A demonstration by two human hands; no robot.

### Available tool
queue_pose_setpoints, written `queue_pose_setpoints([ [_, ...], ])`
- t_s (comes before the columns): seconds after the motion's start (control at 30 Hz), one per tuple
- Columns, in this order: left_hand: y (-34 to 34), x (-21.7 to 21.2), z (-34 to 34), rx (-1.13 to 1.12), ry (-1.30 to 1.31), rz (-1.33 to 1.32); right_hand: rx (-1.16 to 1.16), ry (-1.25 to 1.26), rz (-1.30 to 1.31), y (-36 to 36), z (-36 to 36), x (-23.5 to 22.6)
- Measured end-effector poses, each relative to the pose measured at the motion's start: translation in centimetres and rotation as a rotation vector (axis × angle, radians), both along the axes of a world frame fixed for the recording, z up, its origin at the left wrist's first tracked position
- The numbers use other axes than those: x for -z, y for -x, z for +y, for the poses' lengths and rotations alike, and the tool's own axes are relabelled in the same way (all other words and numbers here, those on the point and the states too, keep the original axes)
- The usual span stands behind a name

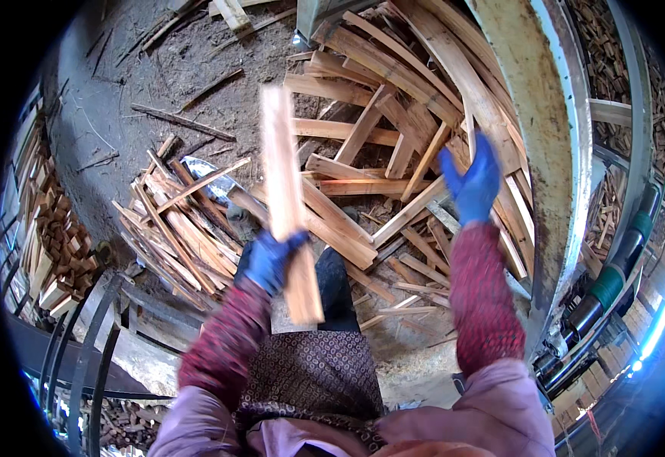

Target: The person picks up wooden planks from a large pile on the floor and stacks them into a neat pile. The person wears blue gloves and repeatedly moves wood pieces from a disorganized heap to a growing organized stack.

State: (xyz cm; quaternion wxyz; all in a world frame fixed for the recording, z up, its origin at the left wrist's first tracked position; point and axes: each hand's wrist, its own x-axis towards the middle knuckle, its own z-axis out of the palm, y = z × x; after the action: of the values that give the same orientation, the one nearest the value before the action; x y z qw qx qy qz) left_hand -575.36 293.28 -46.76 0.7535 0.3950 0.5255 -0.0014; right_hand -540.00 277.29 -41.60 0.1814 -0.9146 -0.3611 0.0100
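My left hand, in a blue glove, is closed around a flat wooden board near its lower end. The board stands out lengthwise away from me, its far end bright and slightly blurred. My right hand, gloved in blue as well, is open with thumb and fingers apart. It hovers over the right side of a large heap of wooden boards and holds nothing that I can see. Thin wood strips lie piled to the left of my left hand.
A rusty pale metal beam rises along the right, beside a machine part with a green band. Stacked wood pieces stand at far left behind curved dark metal bars. Loose sticks lie on the dirt floor.
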Motion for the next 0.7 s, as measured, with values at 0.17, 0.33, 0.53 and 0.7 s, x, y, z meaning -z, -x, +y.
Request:
queue_pose_setpoints([
  [0.17,-8.5,6.1,21.8,-0.047,-0.289,-0.168,0.043,0.484,-0.483,-12.6,3.2,5.0],
  [0.33,-11.4,7.8,11.2,0.471,-0.452,-0.392,0.158,0.202,0.111,-5.9,0.6,2.8],
  [0.53,-9.8,6.2,-10.8,0.817,-0.857,-0.44,-0.022,0.124,0.7,13.7,-10.6,2.5],
  [0.7,-6.2,13.2,-13.5,-0.026,0.232,0.349,0.486,-0.508,1.218,13.7,-21.5,10.1],
])
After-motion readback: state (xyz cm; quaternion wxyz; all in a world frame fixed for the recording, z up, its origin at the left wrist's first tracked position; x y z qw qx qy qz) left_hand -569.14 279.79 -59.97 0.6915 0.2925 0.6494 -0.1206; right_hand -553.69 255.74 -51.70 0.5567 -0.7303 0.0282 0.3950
